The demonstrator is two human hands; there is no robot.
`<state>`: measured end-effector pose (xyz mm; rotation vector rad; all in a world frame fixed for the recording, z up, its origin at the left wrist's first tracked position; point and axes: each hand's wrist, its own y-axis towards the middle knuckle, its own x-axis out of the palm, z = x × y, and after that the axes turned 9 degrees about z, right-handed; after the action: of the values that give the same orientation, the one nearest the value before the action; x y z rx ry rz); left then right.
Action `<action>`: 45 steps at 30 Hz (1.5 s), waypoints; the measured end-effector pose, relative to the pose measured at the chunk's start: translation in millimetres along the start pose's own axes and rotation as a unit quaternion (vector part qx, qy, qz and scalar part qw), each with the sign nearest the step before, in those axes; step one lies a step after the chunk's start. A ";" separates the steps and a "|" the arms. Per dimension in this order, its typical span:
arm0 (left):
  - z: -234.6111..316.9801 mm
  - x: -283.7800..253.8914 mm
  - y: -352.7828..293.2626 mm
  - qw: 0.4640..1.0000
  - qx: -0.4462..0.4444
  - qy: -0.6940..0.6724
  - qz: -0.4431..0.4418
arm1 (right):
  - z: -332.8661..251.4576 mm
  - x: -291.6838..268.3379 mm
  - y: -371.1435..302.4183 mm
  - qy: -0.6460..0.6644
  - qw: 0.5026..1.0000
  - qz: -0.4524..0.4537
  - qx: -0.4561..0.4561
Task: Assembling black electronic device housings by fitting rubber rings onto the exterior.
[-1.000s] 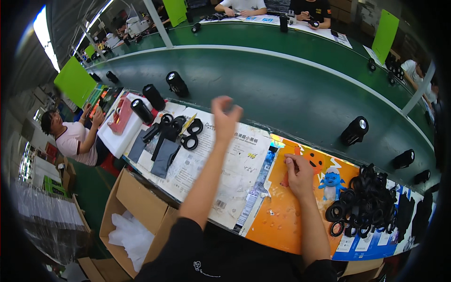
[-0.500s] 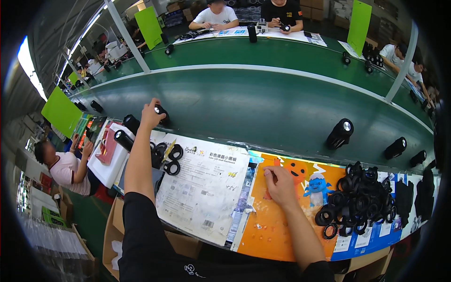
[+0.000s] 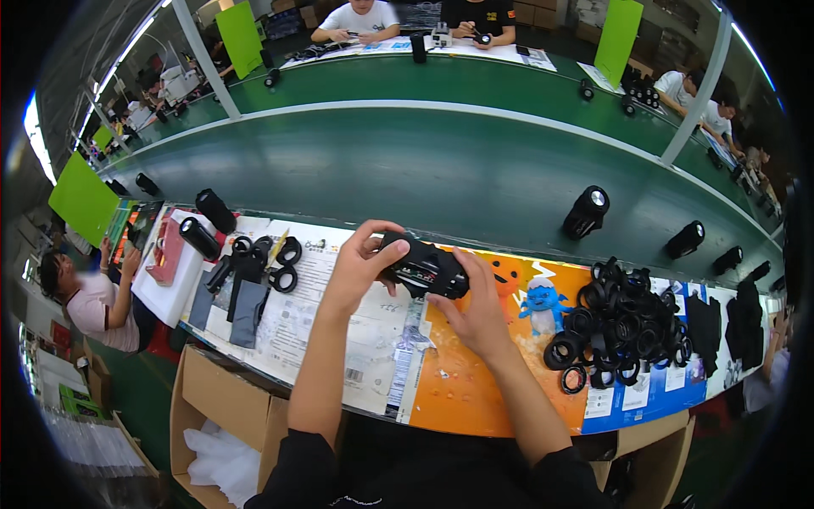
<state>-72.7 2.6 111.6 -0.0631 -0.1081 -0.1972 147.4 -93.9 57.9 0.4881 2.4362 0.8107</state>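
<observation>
A black cylindrical speaker lies sideways between my two hands above the bench. My left hand wraps round its left end, thumb on top. My right hand grips the right end, with the fingers behind and the thumb along the lower side. Below are a white printed sheet and an orange sheet. Right of my hands is a heap of black rings. On the left, two more rings lie near dark flat pieces.
A green conveyor belt runs beyond the bench, carrying upright speakers. Two speakers stand at the left near a red box. An open carton sits below the bench. Co-workers sit at the left and across the belt.
My left hand has brought the speaker from the belt's near edge to the middle, above the bench. My right hand has risen from the orange sheet and taken its other end. The view has shifted.
</observation>
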 end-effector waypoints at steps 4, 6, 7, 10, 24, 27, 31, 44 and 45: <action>-55.3 14.6 5.1 0.982 -0.032 -0.182 -0.043 | 10.1 -4.7 -18.2 0.231 0.942 0.007 0.242; -80.0 40.1 -2.6 0.961 0.004 -0.274 -0.029 | 25.0 -1.0 -29.6 0.266 0.920 -0.004 0.286; -87.9 49.0 -7.0 0.945 0.011 -0.324 -0.035 | 29.6 1.0 -32.5 0.304 0.894 -0.017 0.330; -91.2 61.9 -12.1 0.917 0.007 -0.394 -0.062 | 31.5 1.2 -35.4 0.369 0.848 -0.056 0.377; -111.2 47.8 -1.4 0.898 0.049 -0.434 -0.053 | 17.1 15.9 -55.2 0.271 0.916 -0.071 0.288; -112.9 47.3 -4.3 0.890 0.040 -0.446 -0.091 | 18.0 16.3 -60.1 0.317 0.899 -0.067 0.294; -111.1 49.9 -8.7 0.897 0.050 -0.426 -0.108 | 15.8 15.1 -57.7 0.358 0.881 -0.076 0.300; -107.9 43.7 -14.2 0.912 0.041 -0.389 -0.127 | 16.9 12.0 -57.6 0.416 0.846 -0.095 0.320; -107.4 43.2 -14.0 0.908 0.039 -0.397 -0.125 | 17.4 11.9 -57.0 0.412 0.849 -0.100 0.317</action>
<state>-22.6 -27.3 10.7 -0.0458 -0.9445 -0.4165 138.3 -123.6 5.5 0.0801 3.4951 0.0625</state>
